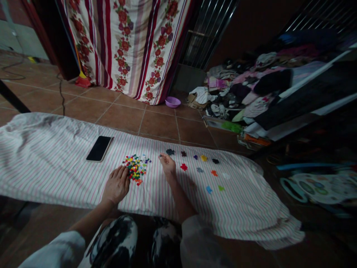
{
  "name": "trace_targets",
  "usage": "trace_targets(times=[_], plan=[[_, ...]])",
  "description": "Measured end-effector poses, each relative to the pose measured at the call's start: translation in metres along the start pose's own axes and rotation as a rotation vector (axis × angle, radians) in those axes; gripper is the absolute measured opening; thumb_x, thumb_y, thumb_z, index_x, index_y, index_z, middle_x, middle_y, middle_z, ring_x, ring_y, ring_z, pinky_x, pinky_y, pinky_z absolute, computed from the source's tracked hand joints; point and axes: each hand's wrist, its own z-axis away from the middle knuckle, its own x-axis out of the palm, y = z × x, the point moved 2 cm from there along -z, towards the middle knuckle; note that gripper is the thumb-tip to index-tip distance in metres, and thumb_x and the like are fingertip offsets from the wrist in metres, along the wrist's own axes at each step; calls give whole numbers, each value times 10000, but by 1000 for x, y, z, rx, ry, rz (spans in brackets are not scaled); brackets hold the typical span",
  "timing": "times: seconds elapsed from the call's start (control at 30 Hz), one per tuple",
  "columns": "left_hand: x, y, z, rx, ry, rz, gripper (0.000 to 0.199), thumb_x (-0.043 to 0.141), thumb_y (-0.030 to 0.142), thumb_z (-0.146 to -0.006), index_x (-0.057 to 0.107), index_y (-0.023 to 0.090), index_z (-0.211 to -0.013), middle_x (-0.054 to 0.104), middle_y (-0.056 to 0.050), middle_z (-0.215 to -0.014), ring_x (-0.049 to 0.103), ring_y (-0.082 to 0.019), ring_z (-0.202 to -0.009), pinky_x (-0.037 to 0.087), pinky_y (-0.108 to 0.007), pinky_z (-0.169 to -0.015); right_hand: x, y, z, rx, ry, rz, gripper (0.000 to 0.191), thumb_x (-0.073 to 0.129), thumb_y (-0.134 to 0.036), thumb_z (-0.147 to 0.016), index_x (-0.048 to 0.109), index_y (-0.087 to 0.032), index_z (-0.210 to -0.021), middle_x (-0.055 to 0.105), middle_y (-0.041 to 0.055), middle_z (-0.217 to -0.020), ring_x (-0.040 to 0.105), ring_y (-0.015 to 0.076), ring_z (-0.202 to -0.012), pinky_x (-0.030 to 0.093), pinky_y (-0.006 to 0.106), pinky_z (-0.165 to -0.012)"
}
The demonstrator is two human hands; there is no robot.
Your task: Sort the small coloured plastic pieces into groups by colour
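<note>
While a dark piece (160, 156) is pinched by the right fingers (165, 158), mixed pieces (135, 174) are spread beside the outstretched left fingers (120, 172).

Phone (99, 148): screen dark, no characters readable.
Small coloured pieces (136, 168): too tiny for any lettering or numbers to be made out.
Striped cloth (61, 163): no legible print.
Flowered curtain (122, 56): no wording readable.
Cardboard (194, 101): too dim for markings.

the left sleeve (64, 247) is pale, plain and loose-cut; the right sleeve (196, 238) reads greyer, in shadow. the legwear (118, 238) shows irregular black-and-white blotches.
</note>
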Motion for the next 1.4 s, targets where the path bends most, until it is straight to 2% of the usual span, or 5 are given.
trace_targets(times=[0.23,0.53,1.0,1.17,1.4], plan=[[1,0,1,-26,-22,44,392,411,271,-916,578,129,-1241,636,-149,-1274,533,-286,-1250,445,-452,-1037,-37,7,-23,-4,136,74,385,558,-434,-735,699,-171,-978,716,43,-818,664,173,-758,538,297,-736],[0,0,0,-23,-22,30,395,404,270,-919,570,128,-1247,640,-147,-1266,538,-284,-1239,450,-452,-1029,-58,2,-36,10,197,410,312,539,-340,-740,741,-204,-934,729,33,-786,659,192,-763,519,298,-737],[0,2,0,-31,-39,33,391,407,265,-916,568,138,-1249,625,-139,-1298,530,-279,-1253,434,-449,-1037,-49,0,-61,-75,84,899,313,494,-173,-821,751,-198,-998,730,90,-905,646,203,-859,465,290,-788],[2,1,1,-36,-30,47,392,401,259,-917,567,137,-1249,626,-136,-1294,526,-279,-1258,427,-446,-1041,-47,-2,-60,-71,101,913,366,434,-168,-838,749,-179,-1023,728,109,-914,641,215,-852,461,307,-795],[0,1,0,-52,-50,65,396,402,272,-919,569,142,-1254,623,-139,-1295,523,-280,-1255,421,-454,-1046,-36,-14,-42,-171,118,738,353,417,-206,-851,737,-188,-1000,719,86,-934,624,200,-855,474,305,-823]])
